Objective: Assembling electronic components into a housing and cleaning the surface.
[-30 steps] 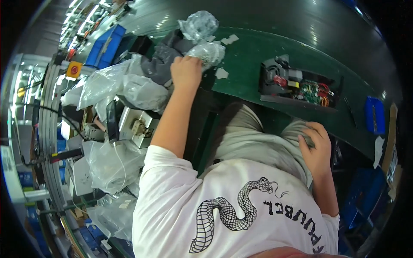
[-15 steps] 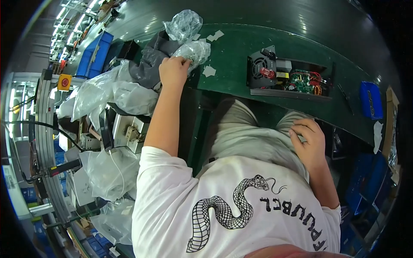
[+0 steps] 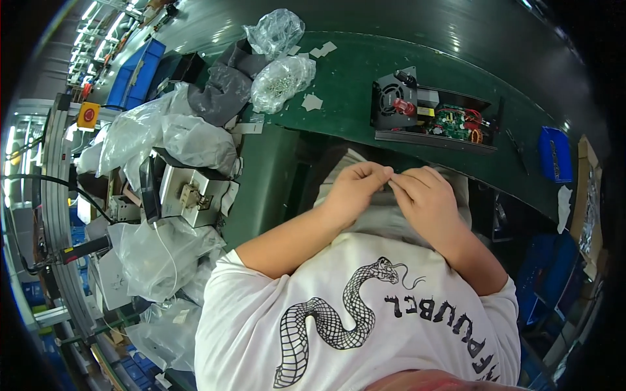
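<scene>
Two clear plastic bags lie at the left end of the dark green surface (image 3: pixel 365 72): a crumpled bag (image 3: pixel 275 29) at the far edge and, just nearer, a bag of small metal parts (image 3: pixel 282 79). Three pale paper scraps sit around them. To the right rests one open black electronics unit (image 3: pixel 433 112) showing a fan, a red part and a green circuit board. Further right lies one blue tray (image 3: pixel 555 154). Beyond the surface's left end stand blue bins (image 3: pixel 134 72) and heaped plastic-wrapped items. The left hand (image 3: pixel 355 189) and right hand (image 3: pixel 425 195) meet fingertip to fingertip over the lap, below the unit, pinching something too small to make out.
</scene>
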### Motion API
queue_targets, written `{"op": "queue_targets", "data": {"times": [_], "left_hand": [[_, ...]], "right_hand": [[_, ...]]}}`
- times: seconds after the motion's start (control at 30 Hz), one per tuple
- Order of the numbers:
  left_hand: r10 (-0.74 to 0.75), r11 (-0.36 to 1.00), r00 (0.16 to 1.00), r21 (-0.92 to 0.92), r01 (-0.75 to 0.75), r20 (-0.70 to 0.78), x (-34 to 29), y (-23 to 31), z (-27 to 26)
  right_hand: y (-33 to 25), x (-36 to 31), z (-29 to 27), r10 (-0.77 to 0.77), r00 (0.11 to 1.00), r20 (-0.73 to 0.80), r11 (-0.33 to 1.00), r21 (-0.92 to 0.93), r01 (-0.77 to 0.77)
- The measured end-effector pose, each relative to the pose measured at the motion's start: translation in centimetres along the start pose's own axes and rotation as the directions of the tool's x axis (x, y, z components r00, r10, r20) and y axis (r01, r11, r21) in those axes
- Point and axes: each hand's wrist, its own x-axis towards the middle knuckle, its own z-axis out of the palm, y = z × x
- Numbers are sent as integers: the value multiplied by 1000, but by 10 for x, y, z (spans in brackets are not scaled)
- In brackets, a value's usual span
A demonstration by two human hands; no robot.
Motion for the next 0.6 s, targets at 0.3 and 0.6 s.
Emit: {"op": "queue_targets", "data": {"times": [0.3, 0.6], "left_hand": [[51, 976, 994, 205, -71, 97, 6, -2, -6], [412, 176, 752, 765, -620, 515, -6, 24, 8]], "right_hand": [[5, -9, 1, 68, 997, -38, 998, 7, -68], [24, -23, 3, 120, 993, -11, 992, -42, -121]]}}
